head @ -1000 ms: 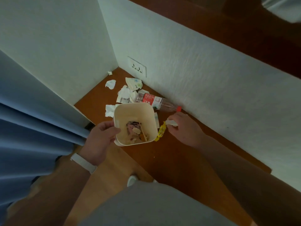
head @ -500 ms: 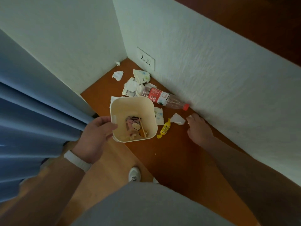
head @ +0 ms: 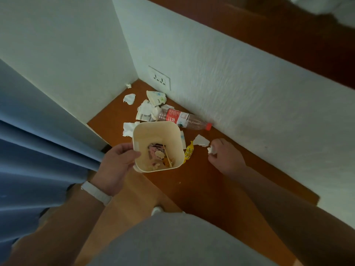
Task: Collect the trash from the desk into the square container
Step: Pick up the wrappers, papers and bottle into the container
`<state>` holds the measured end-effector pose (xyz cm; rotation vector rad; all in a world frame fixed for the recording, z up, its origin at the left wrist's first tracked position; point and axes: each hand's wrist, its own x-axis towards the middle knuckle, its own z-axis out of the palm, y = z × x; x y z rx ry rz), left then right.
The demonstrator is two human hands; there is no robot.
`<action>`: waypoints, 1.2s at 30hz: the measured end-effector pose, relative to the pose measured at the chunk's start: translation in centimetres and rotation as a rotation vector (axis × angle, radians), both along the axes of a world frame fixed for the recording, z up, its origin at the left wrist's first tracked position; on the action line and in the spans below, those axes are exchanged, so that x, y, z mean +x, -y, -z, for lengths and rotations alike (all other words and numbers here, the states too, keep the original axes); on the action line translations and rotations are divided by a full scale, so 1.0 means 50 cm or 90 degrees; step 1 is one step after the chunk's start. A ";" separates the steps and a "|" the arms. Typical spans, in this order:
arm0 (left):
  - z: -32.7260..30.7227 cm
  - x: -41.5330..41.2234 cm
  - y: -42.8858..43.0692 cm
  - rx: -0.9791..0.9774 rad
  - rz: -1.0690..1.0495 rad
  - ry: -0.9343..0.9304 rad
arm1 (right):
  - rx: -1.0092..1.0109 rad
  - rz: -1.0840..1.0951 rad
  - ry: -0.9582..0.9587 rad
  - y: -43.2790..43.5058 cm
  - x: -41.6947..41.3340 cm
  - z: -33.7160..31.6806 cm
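Observation:
My left hand grips the left rim of the cream square container, held over the desk edge with scraps in its bottom. My right hand is on the brown desk to the container's right, its fingers pinching a small white paper scrap. Beside it lie a crumpled white tissue and a yellow candy wrapper. Behind the container lie a plastic bottle with red label and cap, several crumpled tissues and a torn paper cup.
White walls close the desk's back and right sides, with a power socket near the corner. A blue curtain hangs at the left. More tissue bits lie toward the corner. My grey-clad lap and a white shoe show below.
My right hand let go of the tissue it held beside the container, moved right toward the wall, and now pinches a small white scrap. The container stays in my left hand.

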<state>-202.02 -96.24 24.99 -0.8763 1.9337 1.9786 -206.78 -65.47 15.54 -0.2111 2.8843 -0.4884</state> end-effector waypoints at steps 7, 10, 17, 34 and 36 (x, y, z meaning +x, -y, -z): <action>-0.006 -0.003 0.014 0.019 0.035 -0.007 | -0.113 -0.030 -0.189 0.103 0.039 -0.155; -0.005 -0.006 0.024 0.018 0.057 -0.021 | -0.109 -0.106 -0.150 0.162 0.050 -0.210; -0.006 -0.014 0.052 0.044 0.079 -0.044 | -0.047 -0.256 -0.037 0.267 0.059 -0.237; 0.028 -0.055 0.144 0.051 0.068 -0.067 | 0.018 -0.034 -0.078 0.181 0.033 -0.142; 0.030 -0.057 0.150 0.059 0.070 -0.064 | 0.075 -0.028 0.007 0.158 0.020 -0.092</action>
